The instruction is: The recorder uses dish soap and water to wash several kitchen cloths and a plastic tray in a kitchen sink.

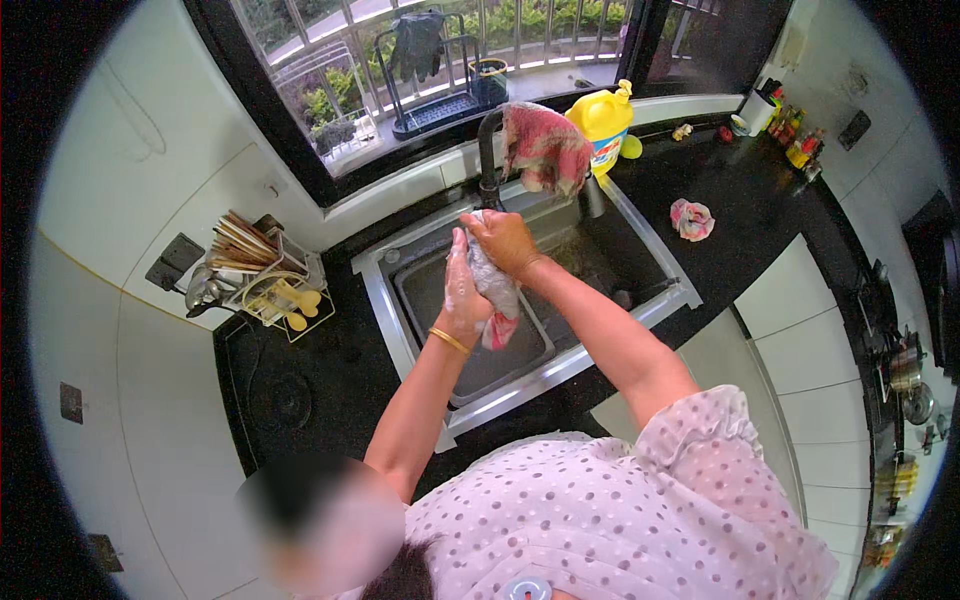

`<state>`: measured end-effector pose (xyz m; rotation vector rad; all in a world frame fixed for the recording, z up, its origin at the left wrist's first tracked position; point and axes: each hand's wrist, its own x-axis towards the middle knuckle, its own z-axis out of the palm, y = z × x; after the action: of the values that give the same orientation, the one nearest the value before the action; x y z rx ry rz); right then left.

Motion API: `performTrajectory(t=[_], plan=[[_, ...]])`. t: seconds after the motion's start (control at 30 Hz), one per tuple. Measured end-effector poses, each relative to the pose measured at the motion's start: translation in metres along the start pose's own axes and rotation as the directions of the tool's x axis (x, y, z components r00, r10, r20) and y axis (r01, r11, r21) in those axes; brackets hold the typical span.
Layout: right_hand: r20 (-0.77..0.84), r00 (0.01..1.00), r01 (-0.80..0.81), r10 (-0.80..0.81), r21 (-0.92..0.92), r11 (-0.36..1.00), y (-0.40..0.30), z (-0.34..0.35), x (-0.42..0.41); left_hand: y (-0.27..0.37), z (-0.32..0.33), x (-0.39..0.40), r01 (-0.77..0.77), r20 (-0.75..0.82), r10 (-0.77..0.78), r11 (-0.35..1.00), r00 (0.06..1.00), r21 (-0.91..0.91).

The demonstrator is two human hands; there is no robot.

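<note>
Over the sink (472, 375), a wet, soapy cloth (495, 289), grey-white with a pink end hanging down, is bunched between both hands. My left hand (461, 292), with suds on it and a gold bangle at the wrist, lies flat along the cloth's left side, its fingers extended. My right hand (502, 240) is closed round the cloth's upper end. Just beyond the hands stands a dark faucet (487, 157), with a red and beige cloth (544, 146) draped over its spout.
A yellow detergent jug (604, 124) stands behind the sink. A crumpled pink and white cloth (691, 220) lies on the right of the black counter (645, 191). Left of the sink are a utensil holder (281, 259) and a yellow wire rack (289, 304). A barred window is behind.
</note>
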<state>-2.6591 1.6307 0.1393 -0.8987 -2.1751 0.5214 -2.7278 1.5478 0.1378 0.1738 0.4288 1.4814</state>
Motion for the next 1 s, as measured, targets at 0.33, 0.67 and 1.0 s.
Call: performTrajectory(t=[0.33, 0.67, 1.0], plan=[[0.704, 0.703, -0.425, 0.098, 0.305, 0.852, 0.041, -0.052, -0.006, 0.055, -0.016, -0.016, -0.016, -0.071, 0.034, 0.967, 0.997, 0.253], [0.277, 0.949, -0.004, -0.151, 0.488, 0.873, -0.052, 0.019, -0.031, 0.025, -0.072, 0.02, -0.301, -0.009, 0.307, 0.938, 0.952, 0.171], [-0.365, 0.93, -0.183, 0.041, -0.363, 0.913, 0.027, 0.067, -0.022, -0.007, -0.057, 0.031, -0.234, -0.117, 0.238, 0.971, 0.964, 0.042]])
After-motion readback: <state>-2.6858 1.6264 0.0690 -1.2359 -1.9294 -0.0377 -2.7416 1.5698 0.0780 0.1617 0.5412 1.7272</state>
